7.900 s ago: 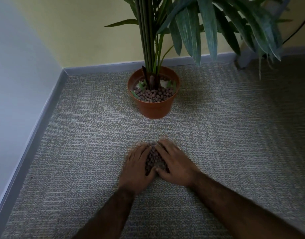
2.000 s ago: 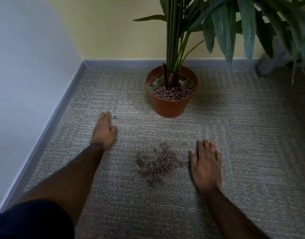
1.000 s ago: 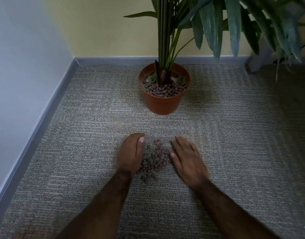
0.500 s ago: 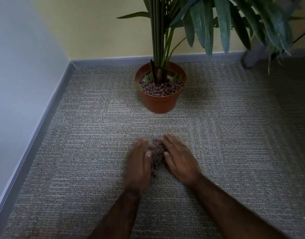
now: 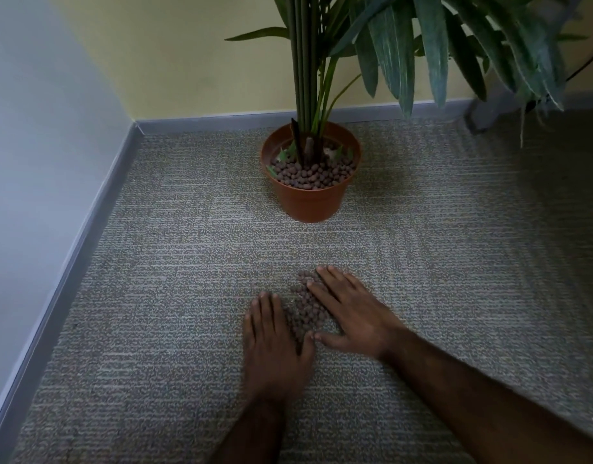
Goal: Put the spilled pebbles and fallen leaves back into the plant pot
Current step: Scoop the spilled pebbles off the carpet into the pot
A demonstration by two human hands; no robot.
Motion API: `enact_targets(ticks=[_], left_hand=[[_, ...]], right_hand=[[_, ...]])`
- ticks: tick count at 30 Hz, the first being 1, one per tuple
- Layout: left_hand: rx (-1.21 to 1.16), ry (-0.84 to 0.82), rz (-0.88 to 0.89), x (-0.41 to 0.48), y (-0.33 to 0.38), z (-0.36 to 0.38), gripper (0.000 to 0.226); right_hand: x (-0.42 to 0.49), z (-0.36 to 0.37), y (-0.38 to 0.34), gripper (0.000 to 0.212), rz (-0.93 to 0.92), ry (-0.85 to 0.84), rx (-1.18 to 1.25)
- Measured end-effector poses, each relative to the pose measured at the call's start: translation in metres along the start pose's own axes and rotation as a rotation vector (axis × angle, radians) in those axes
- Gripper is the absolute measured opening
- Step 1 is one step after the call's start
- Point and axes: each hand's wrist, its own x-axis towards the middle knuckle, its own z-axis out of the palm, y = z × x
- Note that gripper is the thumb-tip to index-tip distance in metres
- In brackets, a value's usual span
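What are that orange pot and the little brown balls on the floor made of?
Pot: likely plastic; smooth, thin-rimmed, terracotta-coloured wall. Pebbles: probably baked clay; rounded, matte, reddish-brown, slightly uneven in size.

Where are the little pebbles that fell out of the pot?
The spilled pebbles lie heaped on the carpet, low in the head view's centre, between the left hand and right hand, in front of the plant pot.

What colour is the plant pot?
Terracotta orange-brown plant pot, plain and unpatterned; the head view shows it.
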Motion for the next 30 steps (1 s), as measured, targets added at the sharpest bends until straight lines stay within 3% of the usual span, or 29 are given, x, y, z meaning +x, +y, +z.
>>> enact_targets(ticks=[3, 8, 14, 20, 26, 30], left_hand=[[-0.036, -0.039, 0.099, 0.025, 0.002, -0.003, 0.082], [-0.112, -0.043, 0.315, 0.053, 0.001, -0.007, 0.070], [-0.230, 0.050, 0.284, 0.054, 0.001, -0.004, 0.056], [-0.157, 0.124, 0.293, 0.053, 0.003, -0.005, 0.039], [-0.052, 0.169, 0.283, 0.051, 0.004, -0.004, 0.025], [-0.031, 0.164, 0.310, 0.056, 0.005, -0.005, 0.018]], right_hand=[[0.009, 0.001, -0.002, 0.081, -0.004, 0.043, -0.004], [0.023, -0.003, -0.002, 0.076, -0.023, 0.028, -0.013], [0.028, -0.006, -0.007, 0.056, -0.028, 0.096, 0.003], [0.030, -0.007, -0.005, 0.030, -0.077, 0.239, -0.158], [0.029, -0.005, -0.008, 0.021, -0.002, 0.289, -0.228], [0.036, -0.009, -0.009, 0.025, 0.061, 0.215, -0.207]])
